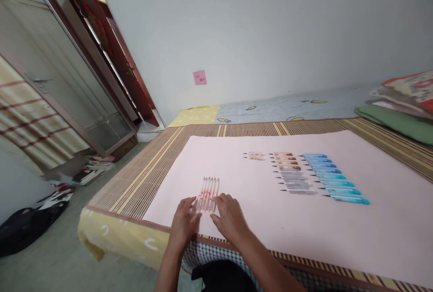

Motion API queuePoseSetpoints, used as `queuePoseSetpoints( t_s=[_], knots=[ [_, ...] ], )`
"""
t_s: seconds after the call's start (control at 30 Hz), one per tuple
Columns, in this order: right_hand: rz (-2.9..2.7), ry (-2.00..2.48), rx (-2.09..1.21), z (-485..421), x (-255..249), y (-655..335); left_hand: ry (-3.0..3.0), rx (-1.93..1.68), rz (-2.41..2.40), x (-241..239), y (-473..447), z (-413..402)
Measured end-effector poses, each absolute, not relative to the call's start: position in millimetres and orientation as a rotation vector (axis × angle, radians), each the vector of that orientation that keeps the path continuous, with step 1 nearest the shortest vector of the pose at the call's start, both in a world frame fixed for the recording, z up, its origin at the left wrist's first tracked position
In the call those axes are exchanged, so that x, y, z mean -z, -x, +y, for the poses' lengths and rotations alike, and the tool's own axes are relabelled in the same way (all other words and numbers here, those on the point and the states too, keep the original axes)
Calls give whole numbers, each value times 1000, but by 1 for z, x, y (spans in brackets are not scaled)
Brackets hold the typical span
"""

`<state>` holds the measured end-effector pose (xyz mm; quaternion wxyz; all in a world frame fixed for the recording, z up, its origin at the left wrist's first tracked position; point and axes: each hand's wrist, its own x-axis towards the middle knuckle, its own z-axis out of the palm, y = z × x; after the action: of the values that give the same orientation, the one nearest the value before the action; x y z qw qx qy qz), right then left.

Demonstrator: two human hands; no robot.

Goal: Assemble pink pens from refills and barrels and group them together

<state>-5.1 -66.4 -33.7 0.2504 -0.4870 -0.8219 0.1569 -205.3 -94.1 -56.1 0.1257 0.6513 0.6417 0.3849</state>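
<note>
Several clear pens with pink markings lie side by side in a tight row on the pink sheet, tips pointing away from me. On the row's left side rests my left hand, thumb and fingers apart. My right hand is at the right side of the row, its thumb held away from the curved fingers. Both hands appear to touch the outer pens. Neither is closed around a pen.
To the right lie columns of pens: two pink ones, several brown and grey ones, and several blue ones. A striped mat is under the sheet. Folded green cloth sits at the far right. A pink note is on the wall.
</note>
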Motion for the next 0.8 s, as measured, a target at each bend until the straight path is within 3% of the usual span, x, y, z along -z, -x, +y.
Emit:
queuePoseSetpoints(
  t_s=[0.8],
  knots=[
    [-2270, 1337, -456, -73, 23, -1, -1944, -1155, 1912, 53, 204, -91]
  ],
)
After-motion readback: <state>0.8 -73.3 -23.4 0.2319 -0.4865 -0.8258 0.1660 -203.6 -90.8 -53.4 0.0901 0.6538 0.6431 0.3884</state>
